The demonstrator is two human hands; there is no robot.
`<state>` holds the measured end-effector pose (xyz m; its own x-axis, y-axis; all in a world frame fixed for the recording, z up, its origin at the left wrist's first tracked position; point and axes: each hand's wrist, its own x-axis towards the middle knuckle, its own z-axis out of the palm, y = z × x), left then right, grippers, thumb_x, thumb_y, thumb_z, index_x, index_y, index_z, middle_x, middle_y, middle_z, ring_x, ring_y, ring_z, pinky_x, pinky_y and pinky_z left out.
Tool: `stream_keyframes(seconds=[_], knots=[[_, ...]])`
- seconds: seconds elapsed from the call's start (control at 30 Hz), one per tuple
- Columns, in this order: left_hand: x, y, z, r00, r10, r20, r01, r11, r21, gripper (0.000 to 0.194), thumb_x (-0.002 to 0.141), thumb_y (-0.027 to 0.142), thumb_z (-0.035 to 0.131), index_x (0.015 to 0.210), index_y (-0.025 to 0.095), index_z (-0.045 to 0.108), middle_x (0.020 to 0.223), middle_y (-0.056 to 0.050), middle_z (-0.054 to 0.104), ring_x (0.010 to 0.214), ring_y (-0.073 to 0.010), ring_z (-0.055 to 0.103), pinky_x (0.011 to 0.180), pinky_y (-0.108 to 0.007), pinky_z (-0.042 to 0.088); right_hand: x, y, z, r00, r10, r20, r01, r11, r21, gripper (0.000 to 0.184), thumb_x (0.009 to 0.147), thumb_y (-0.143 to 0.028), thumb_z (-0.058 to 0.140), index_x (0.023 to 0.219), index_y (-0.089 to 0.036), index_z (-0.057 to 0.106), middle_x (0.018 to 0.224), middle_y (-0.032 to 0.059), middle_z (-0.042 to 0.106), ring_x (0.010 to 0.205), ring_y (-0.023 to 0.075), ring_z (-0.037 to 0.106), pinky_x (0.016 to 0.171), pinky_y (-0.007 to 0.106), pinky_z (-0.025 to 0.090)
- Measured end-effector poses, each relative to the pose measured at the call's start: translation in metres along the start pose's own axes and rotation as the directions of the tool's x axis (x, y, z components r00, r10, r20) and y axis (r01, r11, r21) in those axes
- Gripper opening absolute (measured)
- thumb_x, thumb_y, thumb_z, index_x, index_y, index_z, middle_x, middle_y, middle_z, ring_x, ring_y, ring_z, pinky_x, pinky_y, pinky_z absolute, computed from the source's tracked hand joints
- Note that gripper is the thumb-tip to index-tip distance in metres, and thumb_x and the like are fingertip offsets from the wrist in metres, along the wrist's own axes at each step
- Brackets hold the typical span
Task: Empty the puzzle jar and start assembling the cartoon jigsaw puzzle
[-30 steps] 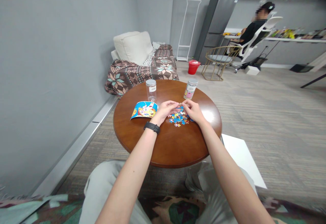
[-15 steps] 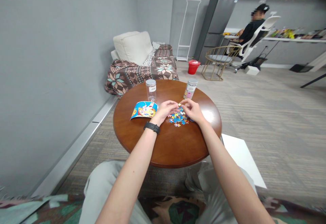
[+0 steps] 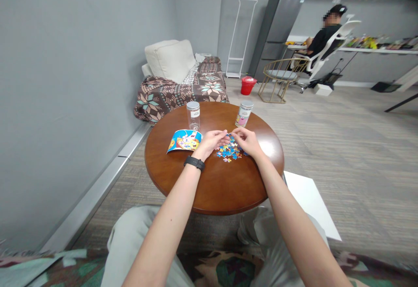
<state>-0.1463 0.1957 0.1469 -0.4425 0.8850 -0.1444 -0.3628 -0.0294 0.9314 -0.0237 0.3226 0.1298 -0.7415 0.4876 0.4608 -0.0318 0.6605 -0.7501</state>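
Observation:
Loose jigsaw puzzle pieces (image 3: 228,151), mostly blue and yellow with some pink, lie in a pile on the round brown table (image 3: 222,191). Above the pile's far edge, my left hand (image 3: 214,141), with a black watch on its wrist, pinches a small puzzle piece (image 3: 229,133). My right hand (image 3: 247,141) meets it from the other side, its thumb and fingertips closed on the same piece, which shows only as a thin pale edge. Left of my left hand is a curled cartoon picture sheet (image 3: 184,140).
A clear jar (image 3: 193,119) with a silver lid stands at the table's back left, and a lidded jar with a cartoon label (image 3: 244,115) at the back right. Beyond are a covered sofa (image 3: 196,86), a red bin (image 3: 248,86), and a seated person (image 3: 326,34).
The puzzle piece between my fingertips has been tilted, so its pale yellowish face has narrowed to an edge. My hands have hardly shifted, and the pile looks the same.

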Motion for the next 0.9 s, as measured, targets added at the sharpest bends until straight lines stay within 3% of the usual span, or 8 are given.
stream_keyframes(seconds=[0.47,0.9], knots=[[0.0047,-0.0057,-0.0055,1.0,0.022,0.006,-0.022,0.998,0.051,0.033,0.076,0.041,0.076,0.072,0.011,0.064,0.065,-0.002,0.064,0.057,-0.0073,0.06,0.06,-0.02,0.046,-0.0002,0.0019,0.0012,0.999,0.048,0.007,-0.048,0.999,0.009,0.028,0.085,-0.046,0.056,0.078,-0.02,0.06,0.052,-0.0038,0.048,0.048,0.0119,0.043,0.05,0.026,0.035],[0.0027,-0.0022,-0.0016,1.0,-0.011,-0.007,0.011,0.999,0.03,0.025,0.08,0.033,0.073,0.072,0.011,0.062,0.063,-0.001,0.064,0.055,-0.007,0.06,0.058,-0.019,0.046,-0.0001,0.0001,0.0015,0.998,0.058,0.023,-0.059,0.996,0.067,0.03,0.085,-0.052,0.055,0.084,-0.022,0.057,0.05,-0.005,0.049,0.044,0.0122,0.043,0.047,0.026,0.036]])
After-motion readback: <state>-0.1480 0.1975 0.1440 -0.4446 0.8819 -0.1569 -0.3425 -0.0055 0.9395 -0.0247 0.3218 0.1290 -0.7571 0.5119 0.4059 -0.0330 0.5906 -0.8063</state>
